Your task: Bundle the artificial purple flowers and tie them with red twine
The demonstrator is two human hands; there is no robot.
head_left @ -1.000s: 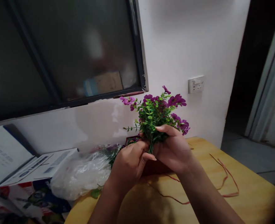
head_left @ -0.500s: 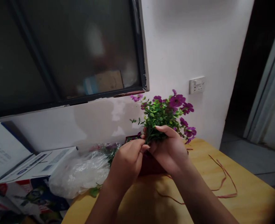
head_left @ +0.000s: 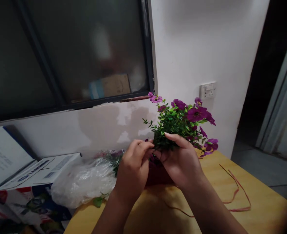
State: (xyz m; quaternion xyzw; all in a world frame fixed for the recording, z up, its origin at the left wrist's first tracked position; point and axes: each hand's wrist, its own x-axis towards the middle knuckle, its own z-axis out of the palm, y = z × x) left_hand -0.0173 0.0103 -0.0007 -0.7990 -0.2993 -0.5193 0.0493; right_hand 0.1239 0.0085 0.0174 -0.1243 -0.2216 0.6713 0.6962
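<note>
red box [head_left: 158, 175] partly obscured, stem ends hidden, purple bouquet [head_left: 176, 122] above the box, gripped in my right hand [head_left: 183, 159], my left hand [head_left: 133, 165] pinching its base

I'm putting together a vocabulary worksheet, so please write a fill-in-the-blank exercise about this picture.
The flowers above the right hand are ____.
The plastic bag lies to the ____ of the left hand.
The electrical socket is mounted on the white ____.
The reddish string lies on the yellow ____.

Missing words: purple; left; wall; table.
</note>
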